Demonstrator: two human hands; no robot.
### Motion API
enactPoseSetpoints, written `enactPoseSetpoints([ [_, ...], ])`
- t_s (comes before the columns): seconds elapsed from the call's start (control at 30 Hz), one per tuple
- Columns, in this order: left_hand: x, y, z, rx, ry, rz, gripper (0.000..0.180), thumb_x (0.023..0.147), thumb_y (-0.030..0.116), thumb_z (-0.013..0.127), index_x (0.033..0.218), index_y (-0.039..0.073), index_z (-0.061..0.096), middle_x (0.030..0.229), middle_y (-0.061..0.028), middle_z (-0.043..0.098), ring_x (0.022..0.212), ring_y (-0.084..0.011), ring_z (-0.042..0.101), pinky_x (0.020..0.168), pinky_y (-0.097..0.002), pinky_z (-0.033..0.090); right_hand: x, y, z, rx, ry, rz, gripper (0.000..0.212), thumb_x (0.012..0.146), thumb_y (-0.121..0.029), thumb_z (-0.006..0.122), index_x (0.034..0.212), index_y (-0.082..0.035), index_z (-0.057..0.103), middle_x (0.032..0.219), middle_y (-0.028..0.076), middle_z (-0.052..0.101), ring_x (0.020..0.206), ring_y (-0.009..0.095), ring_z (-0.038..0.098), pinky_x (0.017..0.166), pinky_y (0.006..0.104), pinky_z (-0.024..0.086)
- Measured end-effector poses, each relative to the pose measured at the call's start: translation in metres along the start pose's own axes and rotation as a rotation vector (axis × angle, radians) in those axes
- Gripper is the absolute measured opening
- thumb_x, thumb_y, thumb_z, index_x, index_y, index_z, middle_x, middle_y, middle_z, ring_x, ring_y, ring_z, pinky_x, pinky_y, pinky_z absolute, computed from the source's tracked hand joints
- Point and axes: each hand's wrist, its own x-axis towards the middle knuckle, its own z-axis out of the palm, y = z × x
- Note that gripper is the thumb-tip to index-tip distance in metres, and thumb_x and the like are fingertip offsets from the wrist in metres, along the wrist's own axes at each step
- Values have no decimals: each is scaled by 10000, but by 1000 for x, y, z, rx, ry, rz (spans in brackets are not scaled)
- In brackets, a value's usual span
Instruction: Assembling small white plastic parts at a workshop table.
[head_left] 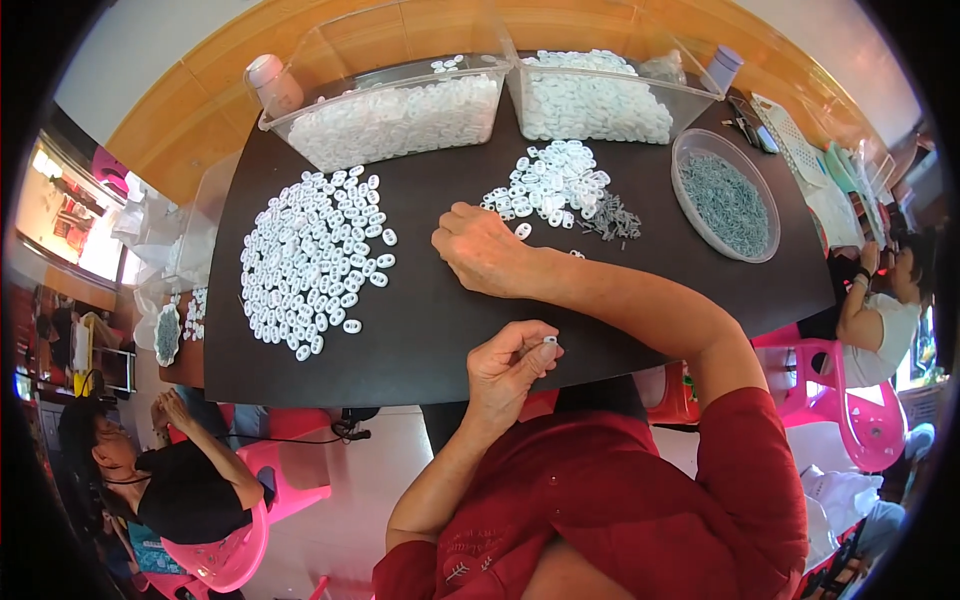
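Near the table's front edge, my left hand [502, 372] pinches a small white oval plastic piece [550, 341] between thumb and fingers. Farther over the table, my right hand [480, 250] is closed with its fingers curled; whatever it may hold is hidden from this view. To its left spreads a large heap of white oval two-hole pieces [310, 260]. Just beyond it lies a smaller pile of white pieces [560, 180], with small dark grey slivers [612, 218] beside that pile. A round clear tub [684, 215] full of grey-green small parts stands at the right.
Two clear bins [385, 92] [690, 98] filled with white pieces line the back. A pink bottle [275, 85] and a lilac bottle [724, 68] stand beside them. People sit at left [190, 475] and right [872, 325] on pink chairs.
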Motion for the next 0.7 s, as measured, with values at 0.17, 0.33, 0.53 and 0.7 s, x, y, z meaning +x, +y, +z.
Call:
enactPoseSetpoints([
  [0.17,0,0,2,15,4,8,144,865,33,621,996,-28,611,821,-99,655,684,-99,593,611,-201,486,-6,-1,-10,10,-15,45,100,655,-19,627,690,-9,534,728,156,569,734,322,550,639,419,463],
  [0.33,4,1,1,-17,90,41,130,859,41,625,962,-35,606,797,-124,654,628,-116,586,585,-224,490,-36,-4,-64,274,46,295,86,757,-52,624,768,-22,544,726,128,569,687,301,566,618,385,461],
  [0.53,7,12,11,-125,136,10,116,861,63,633,931,-25,605,779,-103,648,605,-109,565,557,-218,471,-88,-39,-122,663,-14,707,59,796,-33,636,844,-20,604,722,2,546,665,58,498,587,236,406],
  [0.7,6,21,23,-106,120,-13,154,858,35,627,986,-48,604,789,-112,652,613,-118,578,555,-228,487,-109,-59,-128,826,53,772,61,800,-27,646,856,-35,624,779,0,567,706,54,510,628,229,411],
])
